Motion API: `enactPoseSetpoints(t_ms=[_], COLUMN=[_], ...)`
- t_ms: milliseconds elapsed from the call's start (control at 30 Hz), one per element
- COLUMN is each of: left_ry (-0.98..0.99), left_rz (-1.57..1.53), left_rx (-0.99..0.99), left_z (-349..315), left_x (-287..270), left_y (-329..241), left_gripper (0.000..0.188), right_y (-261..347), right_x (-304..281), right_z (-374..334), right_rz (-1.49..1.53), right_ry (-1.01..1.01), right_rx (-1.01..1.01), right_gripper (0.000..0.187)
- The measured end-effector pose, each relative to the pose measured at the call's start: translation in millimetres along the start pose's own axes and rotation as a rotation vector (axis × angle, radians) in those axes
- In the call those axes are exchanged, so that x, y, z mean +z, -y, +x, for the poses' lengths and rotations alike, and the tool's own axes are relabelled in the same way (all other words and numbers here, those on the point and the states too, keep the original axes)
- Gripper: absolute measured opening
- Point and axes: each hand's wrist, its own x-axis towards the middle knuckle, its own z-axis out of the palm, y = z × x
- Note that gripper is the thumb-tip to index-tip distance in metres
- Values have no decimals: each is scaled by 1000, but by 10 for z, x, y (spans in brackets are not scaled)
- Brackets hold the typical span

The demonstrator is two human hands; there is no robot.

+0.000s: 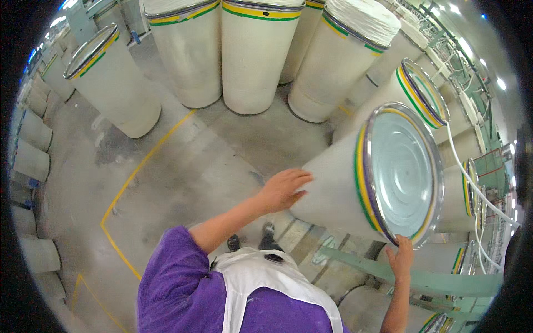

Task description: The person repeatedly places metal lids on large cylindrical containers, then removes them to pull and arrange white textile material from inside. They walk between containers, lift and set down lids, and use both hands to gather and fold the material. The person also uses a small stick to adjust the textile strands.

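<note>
Currently my left hand (286, 190) rests flat-fingered on the wall of the can (336, 183), loosely spread and gripping nothing, while my right hand (401, 256) hooks over the near edge of the rim (371, 166). The can is just ahead of me on my right, near a green rail (433, 279). I judge the step in hand to be steadying or shifting it; the next move seems to call for a firm hold on the rim, with my left palm guiding the wall. Its base sits low, near my feet, and its long axis runs up and out to my right (how much it leans I cannot tell), so the mouth faces upward, showing a pale disc (402, 172). Farther off, past a yellow line (102, 224), stand more cans (250, 61).
</note>
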Motion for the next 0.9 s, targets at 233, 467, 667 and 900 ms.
enactPoseSetpoints(t_ms=[233,467,667,900], left_ry=[-157,-58,-235,-362], left_rz=[199,219,332,673], left_rx=[431,325,194,-30], left_z=[728,421,188,-344], left_x=[-29,-33,-373,-1397], left_y=[-658,-816,-818,-208], left_gripper=[23,40,43,48], right_y=[-199,-87,548,2315], right_x=[8,191,238,420], right_z=[751,1754,2932,3798], right_rz=[44,98,112,275], right_ry=[43,-56,-32,-221], right_rx=[-210,-601,-974,-1274], right_gripper=[31,20,25,30])
